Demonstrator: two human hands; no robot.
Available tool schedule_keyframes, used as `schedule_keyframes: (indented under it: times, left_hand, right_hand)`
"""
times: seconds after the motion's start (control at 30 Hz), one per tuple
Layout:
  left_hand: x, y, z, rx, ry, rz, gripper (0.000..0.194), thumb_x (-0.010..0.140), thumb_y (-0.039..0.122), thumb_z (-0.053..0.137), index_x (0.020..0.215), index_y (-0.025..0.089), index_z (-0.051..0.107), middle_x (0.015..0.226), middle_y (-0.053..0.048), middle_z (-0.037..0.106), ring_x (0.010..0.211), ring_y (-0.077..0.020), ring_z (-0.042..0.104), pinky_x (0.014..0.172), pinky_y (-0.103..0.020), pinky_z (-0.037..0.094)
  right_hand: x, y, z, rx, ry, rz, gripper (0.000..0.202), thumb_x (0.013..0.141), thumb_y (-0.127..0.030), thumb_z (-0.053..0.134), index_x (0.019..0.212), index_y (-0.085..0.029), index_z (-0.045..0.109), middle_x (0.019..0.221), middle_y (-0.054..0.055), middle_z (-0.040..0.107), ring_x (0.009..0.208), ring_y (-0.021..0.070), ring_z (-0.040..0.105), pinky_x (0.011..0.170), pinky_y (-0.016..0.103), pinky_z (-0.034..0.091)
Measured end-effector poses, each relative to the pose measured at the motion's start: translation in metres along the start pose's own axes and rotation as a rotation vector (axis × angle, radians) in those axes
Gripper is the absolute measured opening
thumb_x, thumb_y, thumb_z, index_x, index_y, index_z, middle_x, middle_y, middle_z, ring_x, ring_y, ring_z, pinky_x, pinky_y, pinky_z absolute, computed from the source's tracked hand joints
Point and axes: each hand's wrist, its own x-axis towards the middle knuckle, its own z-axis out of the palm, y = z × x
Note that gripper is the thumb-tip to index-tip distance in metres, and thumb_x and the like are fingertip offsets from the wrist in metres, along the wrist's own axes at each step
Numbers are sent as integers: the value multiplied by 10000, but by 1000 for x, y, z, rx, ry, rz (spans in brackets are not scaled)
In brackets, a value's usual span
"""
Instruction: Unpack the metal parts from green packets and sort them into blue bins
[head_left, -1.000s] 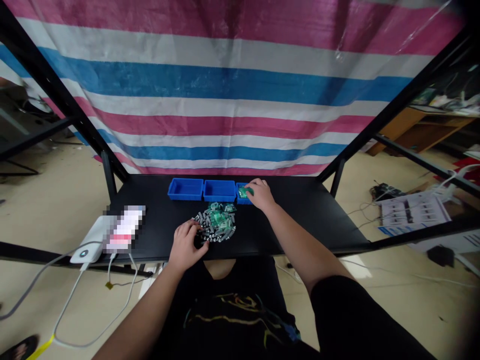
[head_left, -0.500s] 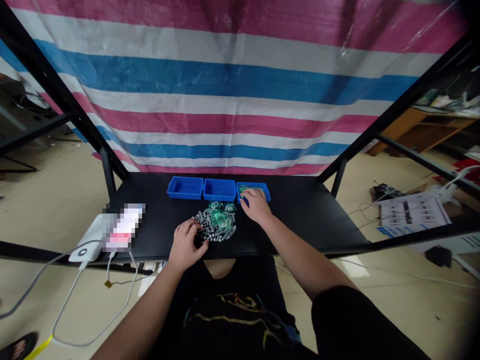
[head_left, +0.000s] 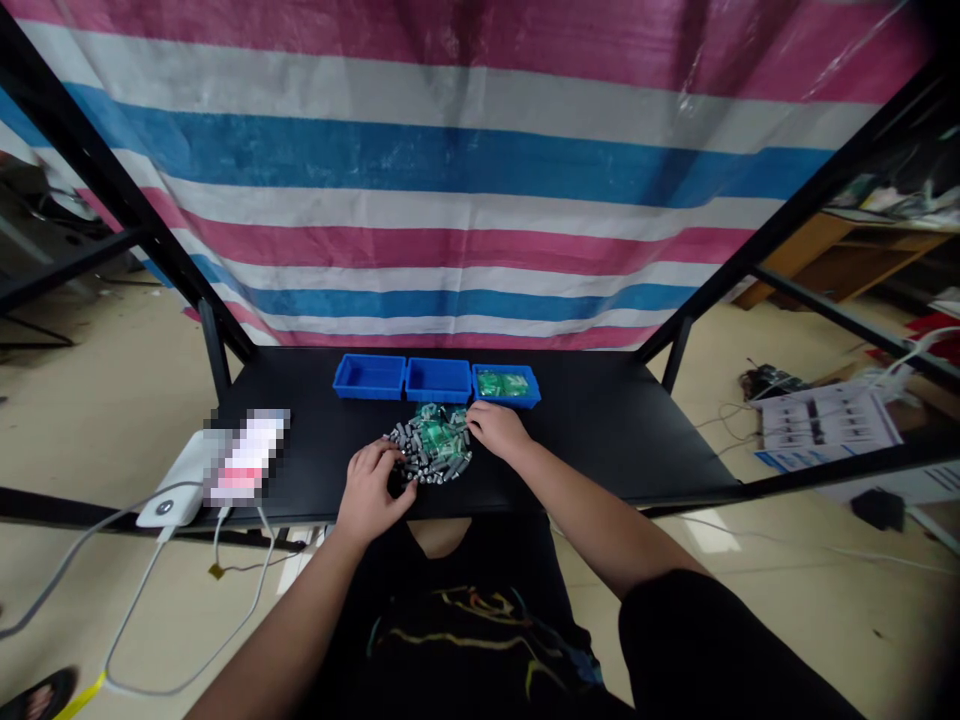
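A mixed pile of small grey cylindrical pieces [head_left: 451, 463] and green circuit boards [head_left: 438, 433] lies on the black table. My left hand [head_left: 373, 488] rests at the pile's left edge, thumb and fingers apart, with nothing visible held. Reaching in from the right, my right hand [head_left: 498, 430] has its fingertips at the pile's upper right edge. Its thumb and fingers look slightly apart; their tips are partly hidden. Just behind that hand, the right blue bin [head_left: 517, 403] holds several green boards [head_left: 502, 384].
A middle blue bin [head_left: 439, 380] and a left blue bin [head_left: 370, 377] stand in line with the right one. To the left lie a white power bank [head_left: 174, 495] with cables and a blurred-out phone [head_left: 251, 455]. A striped sheet [head_left: 465, 200] hangs behind the table [head_left: 600, 430].
My right hand has come back from over the right bin to the pile's right edge, uncovering the boards in that bin. My left hand has stayed in place.
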Motion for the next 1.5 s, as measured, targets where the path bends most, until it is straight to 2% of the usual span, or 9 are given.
schedule_keyframes:
  times: [0.13, 0.27, 0.47, 0.53, 0.7, 0.87, 1.13, 1.3, 1.5]
  left_hand:
    - [0, -1, 1, -2, 4, 0, 311, 849, 375, 661, 1127, 241, 618, 1296, -114, 624, 1329, -321, 535, 1111, -503, 420]
    - [0, -1, 1, -4, -1, -5, 301, 841, 374, 665, 1112, 249, 626, 1298, -117, 623, 1321, -327, 540, 1104, -511, 425]
    - [-1, -1, 1, -4, 3, 1, 298, 840, 371, 662, 1107, 245, 621, 1298, -117, 627, 1320, -327, 542, 1105, -509, 427]
    - [-1, -2, 2, -5, 1, 2, 296, 840, 374, 663, 1105, 250, 622, 1294, -115, 631, 1316, -326, 546, 1103, -509, 429]
    - [-1, -2, 2, 1, 11, 4, 295, 844, 384, 659, 1107, 254, 626, 1292, -112, 633, 1318, -330, 547, 1103, -515, 428]
    - [-1, -1, 1, 3, 10, 2, 293, 841, 376, 661, 1105, 252, 630, 1290, -110, 629, 1307, -326, 553, 1107, -519, 425]
    - [0, -1, 1, 4, -5, 1, 283, 840, 381, 659, 1093, 258, 628, 1287, -108, 626, 1301, -325, 551, 1097, -513, 430]
    - [0, 0, 0, 4, -7, -3, 285, 843, 374, 657, 1101, 258, 623, 1293, -108, 625, 1302, -323, 549, 1091, -509, 429]
    - [-1, -1, 0, 6, -1, 0, 296, 839, 381, 662, 1103, 253, 624, 1303, -110, 618, 1301, -321, 549, 1091, -506, 429]
  right_hand:
    - [-5, -4, -2, 27, 90, -33, 149, 920, -174, 582, 923, -227, 721, 1058, 49, 721, 924, 203, 657, 754, 281, 485]
    - [-8, -1, -19, 176, 355, 4, 135, 893, -167, 562, 915, -242, 672, 1059, 55, 735, 1038, 235, 655, 903, 334, 514]
    - [1, 45, -58, 197, 640, 202, 133, 866, -159, 569, 913, -246, 659, 1175, 85, 745, 1108, 279, 670, 1016, 442, 510]
    - [2, 64, -62, 128, 640, 223, 134, 851, -139, 583, 901, -235, 663, 1185, 96, 748, 1151, 296, 659, 1064, 471, 473]
    - [-6, 94, -49, 147, 315, 165, 81, 848, -205, 608, 836, -227, 685, 1077, 69, 774, 1013, 260, 712, 947, 393, 529]
    - [-14, 97, -43, 173, 333, 138, 168, 923, -260, 567, 962, -238, 729, 1007, 54, 782, 988, 243, 700, 1022, 435, 476]
    - [-13, 49, -44, 78, 340, 65, 157, 929, -250, 589, 927, -239, 745, 1034, 80, 736, 1096, 279, 595, 1004, 445, 442]
    - [0, -12, -29, 196, 138, -140, 203, 946, -252, 591, 1081, -247, 742, 1090, 56, 727, 1044, 233, 637, 950, 362, 498]
    - [31, -54, -10, 95, 39, -28, 307, 937, -344, 630, 1213, -243, 721, 1202, 71, 730, 1115, 270, 649, 913, 365, 524]
